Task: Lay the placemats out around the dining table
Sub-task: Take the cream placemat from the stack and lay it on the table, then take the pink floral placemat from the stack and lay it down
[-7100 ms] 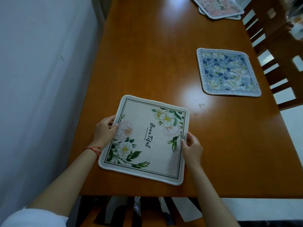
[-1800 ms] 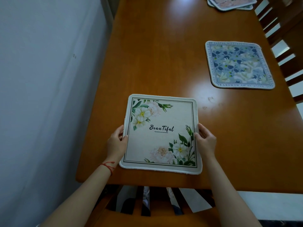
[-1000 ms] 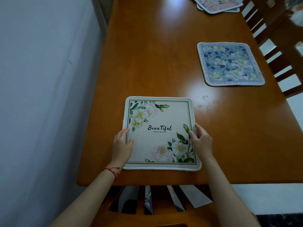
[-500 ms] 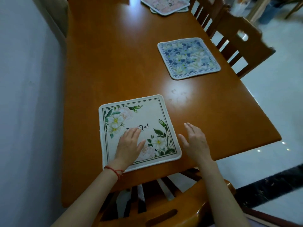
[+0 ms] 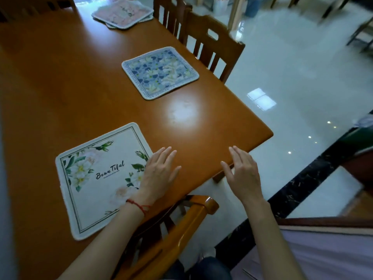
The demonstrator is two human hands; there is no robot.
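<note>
My left hand (image 5: 159, 174) flat, fingers straight, over white "Beautiful" placemat's (image 5: 96, 178) right edge; my right hand (image 5: 245, 174) spread wide, holding nothing; blue floral placemat (image 5: 160, 72) mid-table (image 5: 60, 87); pink placemat stack (image 5: 123, 13) far end.

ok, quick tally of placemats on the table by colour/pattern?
White floral placemat: 1, lying flat in front of the person
Blue floral placemat: 1, lying flat by the side chair
Pink placemat: at least 1, on top of the far pile; one more edge shows beneath it, colour unclear
Total: 4 at least
</note>
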